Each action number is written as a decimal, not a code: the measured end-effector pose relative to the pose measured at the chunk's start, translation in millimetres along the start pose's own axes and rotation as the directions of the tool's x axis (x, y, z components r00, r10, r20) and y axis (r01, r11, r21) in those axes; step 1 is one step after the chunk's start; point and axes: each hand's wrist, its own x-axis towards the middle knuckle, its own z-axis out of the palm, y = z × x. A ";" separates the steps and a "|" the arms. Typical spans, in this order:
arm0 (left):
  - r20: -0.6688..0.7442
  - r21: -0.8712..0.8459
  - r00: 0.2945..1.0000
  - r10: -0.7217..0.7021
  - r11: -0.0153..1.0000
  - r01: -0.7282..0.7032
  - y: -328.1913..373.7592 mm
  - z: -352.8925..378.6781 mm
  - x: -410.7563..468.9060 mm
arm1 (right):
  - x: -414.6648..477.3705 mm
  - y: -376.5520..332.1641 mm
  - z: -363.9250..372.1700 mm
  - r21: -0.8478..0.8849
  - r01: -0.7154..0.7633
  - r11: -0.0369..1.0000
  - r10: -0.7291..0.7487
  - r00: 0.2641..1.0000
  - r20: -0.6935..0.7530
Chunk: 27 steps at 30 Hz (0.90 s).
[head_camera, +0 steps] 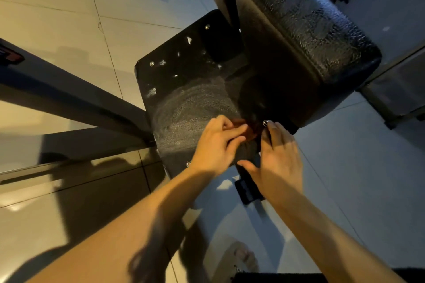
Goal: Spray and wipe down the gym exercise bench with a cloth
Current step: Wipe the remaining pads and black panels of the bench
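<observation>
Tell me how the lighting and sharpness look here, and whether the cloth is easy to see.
Head view: warm yellow light on the floor tiles at left, cooler blue at right; the reddish cloth between the left hand and right hand sits in deep shadow, hard to make out; sheen glints on the bench pad; wide-angle bending curves the edges; slightly soft overall.

left hand point(216, 145): bare | right hand point(279, 156): bare | forearms point(138, 225): bare, unsleeved | foot point(241, 257): blurred, perhaps in a sandal
</observation>
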 end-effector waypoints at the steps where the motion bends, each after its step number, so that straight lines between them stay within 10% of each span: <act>1: -0.030 0.024 0.999 -0.016 1.000 0.017 -13.0 -7.6 -6.7 | 0.0 3.3 1.7 -0.006 0.011 1.000 -0.011 1.000 -0.016; 8: -0.300 0.002 0.844 -0.444 0.884 0.467 -74.7 -41.3 -34.6 | -6.9 1.9 12.1 0.025 0.019 1.000 -0.015 0.991 -0.129; 15: 0.059 -0.013 0.998 0.012 1.000 -0.011 -1.2 -8.8 -16.7 | -9.2 1.6 16.2 0.053 0.033 0.998 -0.025 0.987 -0.156; 23: -0.262 0.005 0.856 -0.445 0.887 0.462 -85.0 -53.9 -51.1 | -7.5 -2.5 18.6 0.076 -0.014 0.997 0.023 0.992 -0.121; 27: -0.211 0.005 0.933 -0.293 0.954 0.301 -23.1 -12.3 -45.8 | -3.8 -5.5 14.4 0.049 -0.048 0.998 0.051 0.996 -0.067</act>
